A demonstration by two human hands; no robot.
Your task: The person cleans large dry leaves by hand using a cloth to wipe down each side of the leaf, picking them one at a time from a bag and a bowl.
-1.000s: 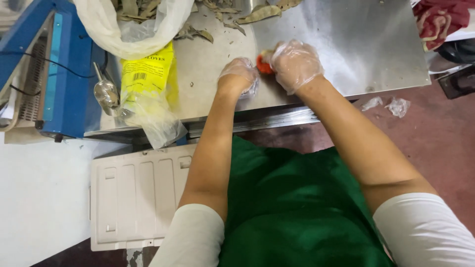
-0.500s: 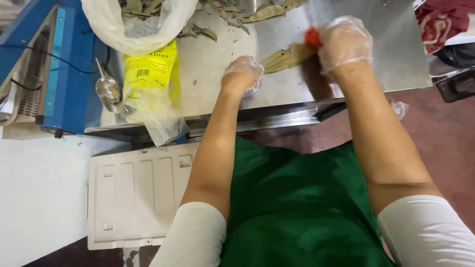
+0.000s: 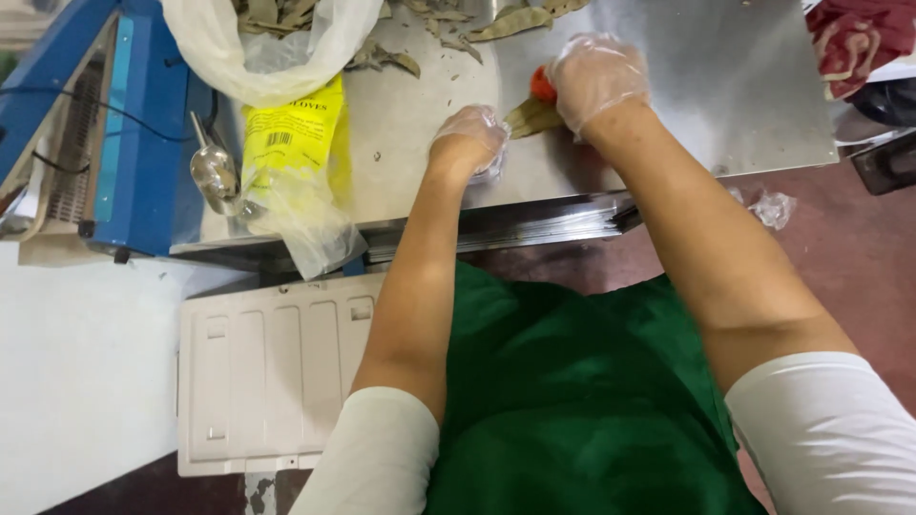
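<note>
Table (image 3: 687,105), bare steel sheet, fills the upper frame; front edge runs just above the person's green apron (image 3: 572,401). Blue machine (image 3: 134,124) stands at the table's left end, black cable across its side. White ribbed panel (image 3: 267,381) lies below the table edge, left of the apron. Clear bag (image 3: 277,57) sits open at top left, dried leaves inside, more loose leaves (image 3: 515,21) scattered on the table beside it. Yellow pack (image 3: 296,143) lies under the bag's mouth, inside a thin clear sleeve that droops over the table edge. Metal scoop (image 3: 212,172) rests between the machine and the yellow pack. Red cloth (image 3: 859,38) at top right corner, well apart from the work.

Both hands in clear disposable gloves. Right hand (image 3: 596,81) is closed around a small orange tool (image 3: 542,86); only its end shows past the fingers, kind unclear. Tool tip touches a single leaf (image 3: 532,116) lying flat on the table between the two hands. Left hand (image 3: 469,141) is curled into a loose fist, knuckles down on the table near the front edge, just beside the leaf's near end; can't tell if it's holding anything. Hands close together, not touching.
</note>
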